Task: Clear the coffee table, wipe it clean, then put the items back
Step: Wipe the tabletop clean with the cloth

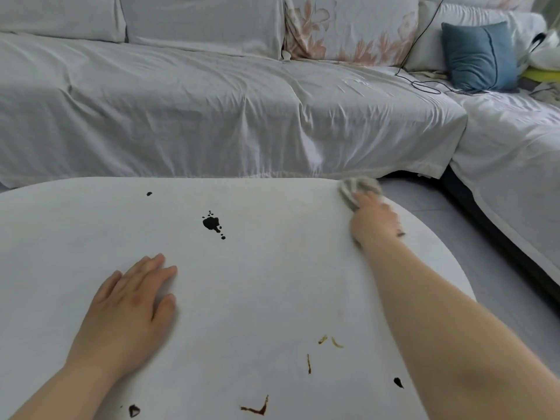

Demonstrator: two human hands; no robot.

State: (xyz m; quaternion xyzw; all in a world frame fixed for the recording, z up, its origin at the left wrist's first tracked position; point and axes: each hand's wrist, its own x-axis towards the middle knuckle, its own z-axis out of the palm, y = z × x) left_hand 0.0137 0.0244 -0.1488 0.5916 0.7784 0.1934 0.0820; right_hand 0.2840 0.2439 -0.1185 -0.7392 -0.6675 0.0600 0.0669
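The white oval coffee table fills the lower half of the view. A black ink-like splat sits near its middle, a small black dot lies further back, and brown smears mark the near edge. My right hand presses a grey cloth onto the table's far right corner; hand and cloth are blurred. My left hand lies flat on the tabletop at the left, fingers spread, holding nothing.
A sofa under a white sheet runs behind the table and turns down the right side. A blue cushion and a black cable lie on it at the back right. Grey floor shows between table and sofa.
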